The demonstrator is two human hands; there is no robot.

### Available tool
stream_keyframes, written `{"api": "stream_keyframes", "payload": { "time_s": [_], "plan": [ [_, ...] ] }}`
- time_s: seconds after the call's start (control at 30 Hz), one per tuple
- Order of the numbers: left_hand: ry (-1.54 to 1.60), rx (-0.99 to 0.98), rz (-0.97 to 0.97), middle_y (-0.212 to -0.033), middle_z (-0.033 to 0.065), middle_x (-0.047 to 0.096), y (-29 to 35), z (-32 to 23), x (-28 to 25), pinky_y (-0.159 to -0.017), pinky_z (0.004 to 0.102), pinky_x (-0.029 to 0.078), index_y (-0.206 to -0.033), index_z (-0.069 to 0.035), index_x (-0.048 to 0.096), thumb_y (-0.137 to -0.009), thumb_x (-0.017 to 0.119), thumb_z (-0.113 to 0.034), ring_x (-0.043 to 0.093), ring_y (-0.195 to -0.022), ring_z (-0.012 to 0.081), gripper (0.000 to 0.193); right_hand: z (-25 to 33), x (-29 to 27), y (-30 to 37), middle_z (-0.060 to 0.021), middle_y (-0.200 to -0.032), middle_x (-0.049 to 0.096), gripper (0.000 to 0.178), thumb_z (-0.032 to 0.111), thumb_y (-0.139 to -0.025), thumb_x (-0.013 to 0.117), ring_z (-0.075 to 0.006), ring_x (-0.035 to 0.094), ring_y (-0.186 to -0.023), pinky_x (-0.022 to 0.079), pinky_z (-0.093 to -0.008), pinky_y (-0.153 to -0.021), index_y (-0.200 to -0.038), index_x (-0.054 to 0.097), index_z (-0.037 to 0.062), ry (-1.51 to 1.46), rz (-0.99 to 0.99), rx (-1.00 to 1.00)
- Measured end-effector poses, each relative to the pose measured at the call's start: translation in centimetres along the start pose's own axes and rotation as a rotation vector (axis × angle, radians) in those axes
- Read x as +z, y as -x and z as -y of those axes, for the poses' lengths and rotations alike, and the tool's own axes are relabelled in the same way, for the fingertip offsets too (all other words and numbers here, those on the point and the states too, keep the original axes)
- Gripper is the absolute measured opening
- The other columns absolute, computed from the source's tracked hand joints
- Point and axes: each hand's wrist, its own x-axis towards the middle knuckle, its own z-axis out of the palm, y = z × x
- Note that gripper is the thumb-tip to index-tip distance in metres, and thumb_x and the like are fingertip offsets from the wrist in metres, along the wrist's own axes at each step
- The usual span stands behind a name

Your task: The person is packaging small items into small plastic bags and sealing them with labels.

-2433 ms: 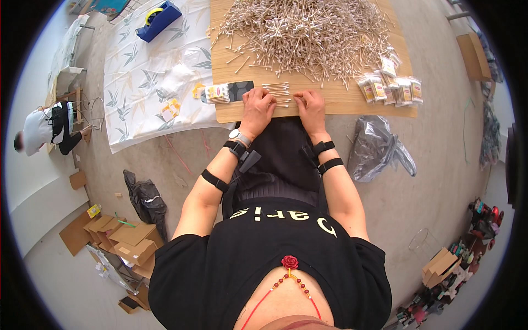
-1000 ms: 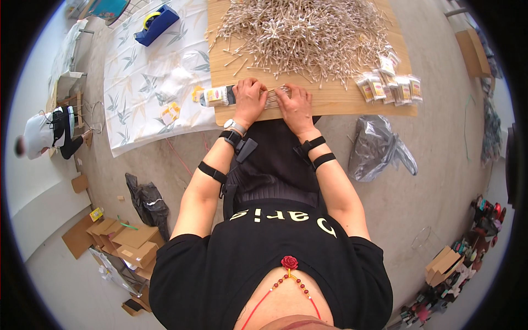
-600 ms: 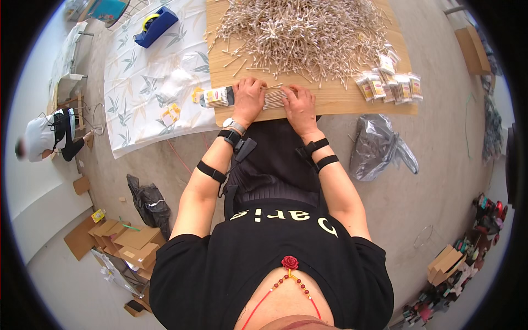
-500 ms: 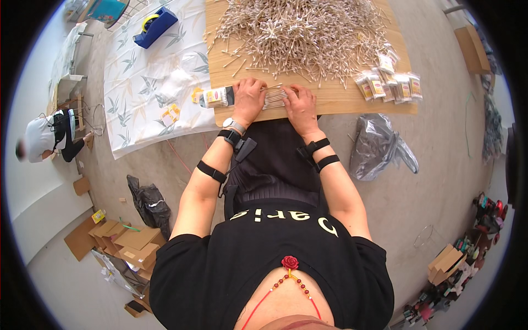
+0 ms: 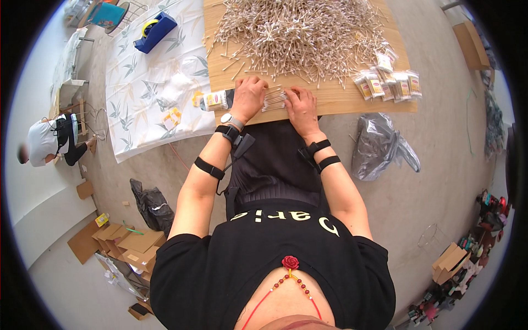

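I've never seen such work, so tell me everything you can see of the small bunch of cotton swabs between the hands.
The small bunch of cotton swabs has thin, pale brown sticks, wooden-looking, with whitish tips. They lie roughly side by side, pointing left to right, near the front edge of the wooden table. The right hand appears to touch their right ends; the left hand is at their left ends, where contact is hard to tell.

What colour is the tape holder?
The tape holder is blue. It shows best in the head view.
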Motion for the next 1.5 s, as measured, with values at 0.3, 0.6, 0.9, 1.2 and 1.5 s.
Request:
{"api": "stream_keyframes", "payload": {
  "time_s": [0.3,0.6,0.9,1.2,1.5],
  "plan": [
    [0.098,-0.076,0.047,-0.121,0.0077,0.06,1.6,-2.5,0.4,-0.103,0.0458,0.036,-0.127,-0.018,0.069,-0.07,0.091,-0.037,0.053,-0.119,0.0301,0.064,-1.1,-0.3,0.5,-0.0126,-0.127,0.061,0.037,0.014,-0.092,0.069,-0.0342,0.056,-0.118,0.044,-0.0468,-0.1,-0.128,0.064,0.0054,-0.127,-0.068,0.046],
    [0.1,-0.101,-0.066,-0.143,0.0156,0.052,3.8,-3.8,1.0,-0.114,0.0507,0.027,-0.147,-0.011,0.053,-0.079,0.085,-0.041,0.043,-0.138,0.036,0.08,-0.8,-0.4,2.0,-0.013,-0.154,0.048,0.058,0.032,-0.097,0.066,-0.0292,0.041,-0.146,0.024,-0.0547,-0.121,-0.146,0.051,0.0038,0.154,0.093,-0.014],
    [-0.206,-0.267,-0.027,-0.17,0.0249,0.018,7.5,-4.0,2.9,-0.127,0.0569,0.003,-0.159,0.008,0.026,-0.098,0.058,-0.055,0.009,-0.161,0.036,0.093,-0.8,1.0,1.9,-0.0102,-0.173,0.021,0.087,0.063,-0.101,0.045,-0.0216,0.01,-0.162,-0.003,-0.0595,-0.127,-0.162,0.029,0.0027,0.37,0.281,0.013],
    [-0.191,-0.263,0.015,-0.172,0.0222,0.014,7.1,-4.5,3.7,-0.126,0.0603,0.001,-0.162,0.005,0.019,-0.097,0.06,-0.044,0.007,-0.161,0.0344,0.091,0.4,2.3,1.3,-0.0105,-0.173,0.019,0.093,0.07,-0.099,0.039,-0.0219,0.01,-0.162,-0.004,-0.0612,-0.127,-0.162,0.028,0.0024,0.392,0.307,-0.009],
    [-0.216,-0.3,0.02,-0.172,0.0225,0.012,7.4,-4.4,3.6,-0.127,0.0581,-0.002,-0.162,0.005,0.018,-0.097,0.059,-0.05,0.004,-0.162,0.0326,0.095,-0.5,2.3,1.3,-0.0128,-0.172,0.023,0.093,0.071,-0.099,0.038,-0.0234,0.012,-0.161,-0.003,-0.0595,-0.127,-0.161,0.031,0.0014,0.338,0.274,-0.002]
  ]
}}
